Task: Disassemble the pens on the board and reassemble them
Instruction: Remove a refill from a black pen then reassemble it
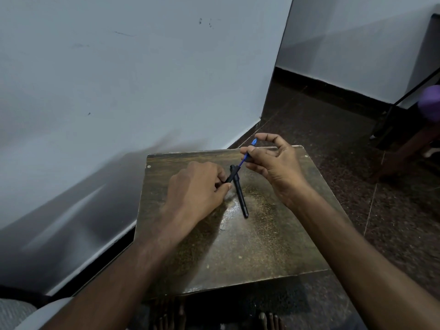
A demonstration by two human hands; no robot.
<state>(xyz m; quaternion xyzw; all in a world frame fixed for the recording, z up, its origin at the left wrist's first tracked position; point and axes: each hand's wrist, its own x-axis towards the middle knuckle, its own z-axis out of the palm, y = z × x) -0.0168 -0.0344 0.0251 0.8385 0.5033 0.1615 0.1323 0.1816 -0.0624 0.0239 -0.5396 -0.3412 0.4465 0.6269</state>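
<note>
A worn brown wooden board (250, 246) lies in front of me. My left hand (197, 186) grips a black pen barrel (232, 175) just above the board, its open end pointing up and right. My right hand (273, 160) pinches a thin blue refill (247, 154) with a blue tip; the refill's lower end sits at the barrel's mouth. A black pen cap (241, 195) lies flat on the board, partly crossed by the barrel.
A pale wall (142, 79) runs close along the board's left and far side. Dark speckled floor (357, 163) spreads to the right. Furniture legs and a purple object (431, 101) stand at the far right. Bare toes (266, 320) show below the board.
</note>
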